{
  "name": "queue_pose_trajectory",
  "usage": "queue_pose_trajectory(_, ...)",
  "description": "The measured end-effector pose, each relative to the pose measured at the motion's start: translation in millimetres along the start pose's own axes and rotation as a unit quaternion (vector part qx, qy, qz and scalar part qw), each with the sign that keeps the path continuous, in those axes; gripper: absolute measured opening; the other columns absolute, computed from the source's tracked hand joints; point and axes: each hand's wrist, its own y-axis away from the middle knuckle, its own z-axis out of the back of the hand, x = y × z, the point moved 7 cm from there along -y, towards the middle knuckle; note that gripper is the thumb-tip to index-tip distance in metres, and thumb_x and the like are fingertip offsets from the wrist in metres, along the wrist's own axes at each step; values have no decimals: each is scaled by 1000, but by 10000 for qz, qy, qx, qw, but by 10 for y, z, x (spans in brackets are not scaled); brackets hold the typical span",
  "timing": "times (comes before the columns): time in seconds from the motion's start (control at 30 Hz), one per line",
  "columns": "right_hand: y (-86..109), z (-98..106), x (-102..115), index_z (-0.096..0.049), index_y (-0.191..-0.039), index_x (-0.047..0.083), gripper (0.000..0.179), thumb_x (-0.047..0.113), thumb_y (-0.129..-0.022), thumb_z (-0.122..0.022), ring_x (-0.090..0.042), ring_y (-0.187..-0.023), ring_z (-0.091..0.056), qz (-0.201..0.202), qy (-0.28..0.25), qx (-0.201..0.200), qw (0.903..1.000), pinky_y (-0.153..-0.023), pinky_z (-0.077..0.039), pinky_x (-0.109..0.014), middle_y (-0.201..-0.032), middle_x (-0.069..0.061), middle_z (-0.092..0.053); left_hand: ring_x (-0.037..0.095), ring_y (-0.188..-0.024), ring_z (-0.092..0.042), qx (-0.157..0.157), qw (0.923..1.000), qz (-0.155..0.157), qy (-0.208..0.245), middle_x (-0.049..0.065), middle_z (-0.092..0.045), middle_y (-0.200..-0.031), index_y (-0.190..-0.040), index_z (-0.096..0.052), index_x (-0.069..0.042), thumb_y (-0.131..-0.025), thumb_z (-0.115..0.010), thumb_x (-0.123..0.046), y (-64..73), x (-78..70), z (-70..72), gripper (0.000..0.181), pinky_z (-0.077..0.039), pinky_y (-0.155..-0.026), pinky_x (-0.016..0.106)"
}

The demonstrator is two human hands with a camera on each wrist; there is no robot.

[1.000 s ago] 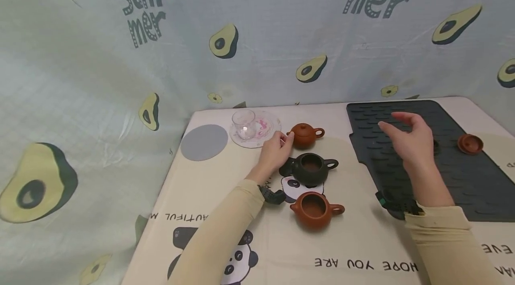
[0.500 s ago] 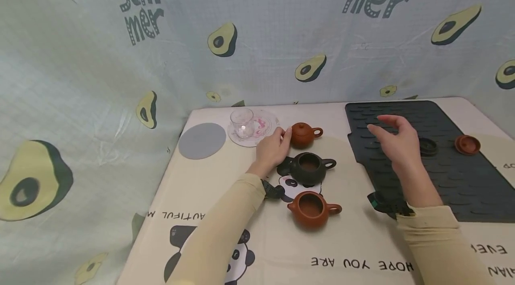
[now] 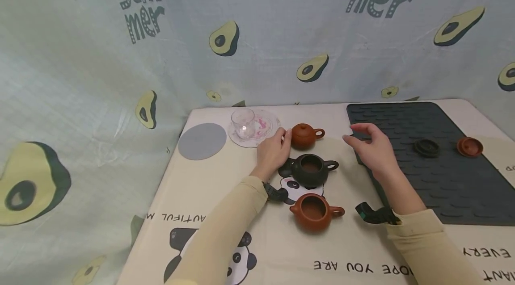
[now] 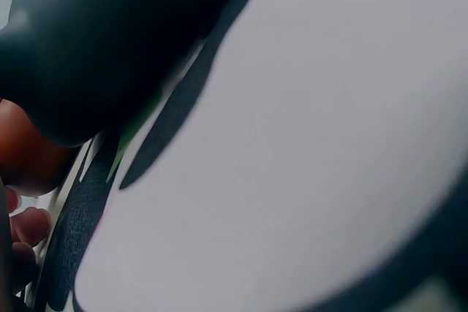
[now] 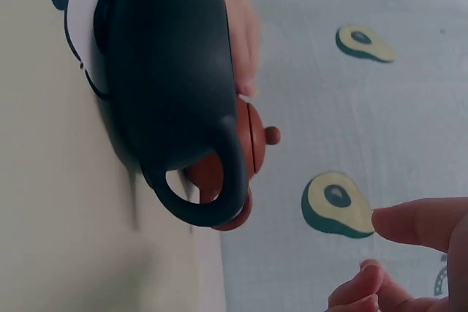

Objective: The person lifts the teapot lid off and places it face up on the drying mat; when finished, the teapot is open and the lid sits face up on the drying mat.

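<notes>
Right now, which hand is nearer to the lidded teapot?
Left. The left hand is at the lidded teapot, opposite its handle; the right hand hovers apart, on the handle side.

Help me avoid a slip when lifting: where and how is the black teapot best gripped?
Probably by its loop handle, pinched from the person's right: on the upright black teapot it juts that way, towards the right hand. The pot is open-topped, with no lid knob to hold.
</notes>
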Motion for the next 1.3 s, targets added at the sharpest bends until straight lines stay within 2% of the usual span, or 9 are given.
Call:
queue_pose_trajectory(0.07,4,-17,26,-49,-147,7,60,42,-100,-64,-30,-98,-54,29,122,152,9998,-75,-44,-41,-151,-18,-45,24,-71,-61,38,10000,-18,33,-3,-59,-72,-100,-61,-20,-109,-37,-48,6,-14,-7,38,-42,-65,38)
queue_pose_trajectory(0.2,-70,-85,120,-48,-147,8,60,42,-100,-64,-34,-103,-55,181,572,530,9968,-80,-46,-45,-150,-19,-46,24,-71,-60,47,9999,62,134,-2,-59,-74,-101,-63,-20,-109,-38,-48,20,-14,1,38,-42,-66,39)
queue_pose_trajectory(0.3,-183,-176,217,-48,-146,7,59,42,-101,-63,-39,-116,-53,358,1145,868,9890,-89,-46,-53,-149,-21,-47,23,-72,-59,91,9996,147,229,-2,-59,-75,-101,-64,-21,-108,-39,-48,39,1,-5,38,-42,-67,38)
queue_pose_trajectory(0.47,-359,-337,367,-49,-147,3,58,40,-103,-59,-46,-135,-43,689,1806,1203,9737,-104,-39,-62,-151,-24,-45,22,-72,-58,156,9992,179,307,-3,-59,-75,-102,-64,-22,-108,-39,-49,60,4,-16,38,-41,-67,37)
queue_pose_trajectory(0.7,-430,-585,507,-51,-146,-1,55,34,-104,-58,-46,-139,-40,980,2207,1166,9634,-109,-35,-62,-150,-27,-45,23,-72,-58,131,9990,254,349,-3,-59,-75,-99,-63,-22,-108,-39,-49,75,34,23,38,-41,-66,37)
queue_pose_trajectory(0.83,-451,-624,565,-53,-144,-2,54,33,-104,-58,-45,-139,-41,1152,2449,1019,9573,-110,-34,-60,-148,-28,-47,22,-71,-58,63,9987,270,430,-4,-59,-74,-99,-64,-22,-107,-40,-50,58,13,23,37,-41,-65,36)
queue_pose_trajectory(1.0,-492,-685,544,-53,-144,-2,55,34,-103,-58,-46,-137,-43,1176,2686,1052,9502,-109,-36,-60,-147,-28,-48,20,-70,-57,109,9982,358,462,-5,-58,-72,-100,-66,-23,-107,-42,-50,77,23,-6,37,-40,-64,34)
queue_pose_trajectory(1.3,-574,-768,549,-61,-139,0,50,34,-103,-59,-43,-131,-51,1200,2798,1199,9449,-102,-44,-58,-141,-25,-56,19,-70,-56,92,9981,459,403,-6,-58,-73,-102,-66,-24,-107,-41,-52,62,21,21,38,-39,-64,33)
